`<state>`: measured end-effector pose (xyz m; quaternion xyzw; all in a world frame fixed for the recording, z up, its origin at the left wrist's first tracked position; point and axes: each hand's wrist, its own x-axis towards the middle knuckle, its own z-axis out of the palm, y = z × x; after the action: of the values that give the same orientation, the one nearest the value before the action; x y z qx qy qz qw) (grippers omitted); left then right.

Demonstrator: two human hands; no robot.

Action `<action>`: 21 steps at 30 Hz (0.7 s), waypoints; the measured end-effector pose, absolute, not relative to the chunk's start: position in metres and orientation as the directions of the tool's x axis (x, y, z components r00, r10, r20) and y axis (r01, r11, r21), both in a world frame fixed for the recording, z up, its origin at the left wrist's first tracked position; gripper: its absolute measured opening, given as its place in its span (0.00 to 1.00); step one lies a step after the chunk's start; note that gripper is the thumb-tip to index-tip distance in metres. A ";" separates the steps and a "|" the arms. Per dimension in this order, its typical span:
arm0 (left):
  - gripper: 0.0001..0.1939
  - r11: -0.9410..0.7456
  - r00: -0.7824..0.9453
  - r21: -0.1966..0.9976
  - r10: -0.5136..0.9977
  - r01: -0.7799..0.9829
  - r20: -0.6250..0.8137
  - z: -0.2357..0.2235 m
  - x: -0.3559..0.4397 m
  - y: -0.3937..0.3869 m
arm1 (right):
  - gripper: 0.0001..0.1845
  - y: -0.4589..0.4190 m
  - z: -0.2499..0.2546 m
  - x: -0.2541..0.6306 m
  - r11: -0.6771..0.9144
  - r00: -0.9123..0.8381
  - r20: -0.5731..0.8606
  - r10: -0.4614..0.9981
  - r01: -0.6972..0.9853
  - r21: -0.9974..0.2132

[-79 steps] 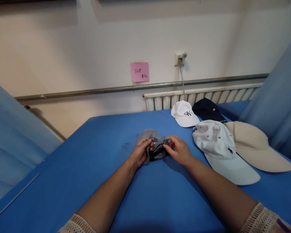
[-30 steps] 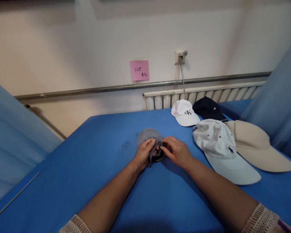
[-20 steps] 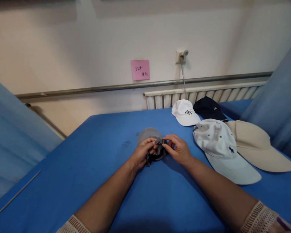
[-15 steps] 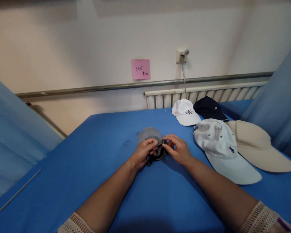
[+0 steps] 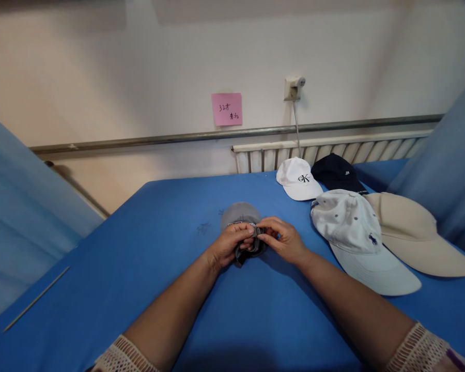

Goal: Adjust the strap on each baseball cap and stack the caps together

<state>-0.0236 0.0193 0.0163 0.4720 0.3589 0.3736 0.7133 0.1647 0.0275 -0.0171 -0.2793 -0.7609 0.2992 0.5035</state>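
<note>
A grey fabric cap with a rounded edge (image 5: 240, 211) is rested on the blue cloth-covered tabletop (image 5: 170, 217), between the two hands. Its narrow dark strap (image 5: 257, 231) is pinched by the fingers of the left hand (image 5: 230, 244) and the right hand (image 5: 283, 240), the fingertips nearly meeting; whether a buckle is gripped cannot be told, the part being small and partly covered. The strap is best held flat and untwisted, steadied by the left fingers while small, even movements are made by the right, so that the fabric is not bunched or dragged
</note>
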 end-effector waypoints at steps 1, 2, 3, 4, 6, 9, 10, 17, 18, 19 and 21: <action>0.14 0.258 0.449 0.949 0.880 -0.184 -0.152 0.017 -0.023 0.019 | 0.13 0.028 -0.017 0.165 0.663 -0.352 0.593 0.725 0.123 -0.738; 0.14 0.237 0.431 0.956 0.891 -0.172 -0.143 0.017 -0.021 0.018 | 0.13 0.028 -0.017 0.165 0.661 -0.363 0.586 0.725 0.125 -0.740; 0.14 0.216 0.411 0.963 0.902 -0.161 -0.134 0.017 -0.020 0.017 | 0.13 0.028 -0.017 0.165 0.656 -0.369 0.579 0.727 0.127 -0.744; 0.14 0.195 0.392 0.969 0.912 -0.151 -0.123 0.016 -0.019 0.017 | 0.13 0.028 -0.018 0.165 0.648 -0.368 0.571 0.734 0.130 -0.750; 0.15 0.158 0.359 0.977 0.928 -0.146 -0.097 0.014 -0.017 0.017 | 0.13 0.028 -0.018 0.164 0.621 -0.346 0.549 0.761 0.143 -0.771; 0.18 0.103 0.315 0.984 0.947 -0.143 -0.053 0.011 -0.016 0.018 | 0.12 0.028 -0.020 0.161 0.511 -0.261 0.464 0.847 0.153 -0.846; 0.19 0.083 0.303 0.987 0.952 -0.134 -0.039 0.010 -0.015 0.018 | 0.12 0.028 -0.021 0.160 0.461 -0.232 0.425 0.875 0.133 -0.877; 0.16 -0.092 0.325 0.992 0.944 0.090 0.058 0.010 -0.015 0.013 | 0.12 0.026 -0.021 0.156 0.317 -0.233 0.339 0.912 -0.127 -0.940; 0.16 -0.147 0.339 0.979 0.936 0.140 0.092 0.010 -0.015 0.012 | 0.12 0.026 -0.020 0.156 0.323 -0.220 0.345 0.913 -0.132 -0.937; 0.16 -0.212 0.349 0.958 0.928 0.195 0.134 0.011 -0.015 0.011 | 0.12 0.026 -0.020 0.156 0.335 -0.205 0.356 0.912 -0.130 -0.933; 0.16 -0.344 0.350 0.884 0.909 0.318 0.228 0.014 -0.014 0.008 | 0.12 0.026 -0.018 0.157 0.372 -0.192 0.386 0.902 -0.107 -0.922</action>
<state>-0.0139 0.0085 0.0137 0.7252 0.4228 0.3822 0.3864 0.1567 0.0260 -0.0184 -0.3208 -0.6201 0.4596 0.5489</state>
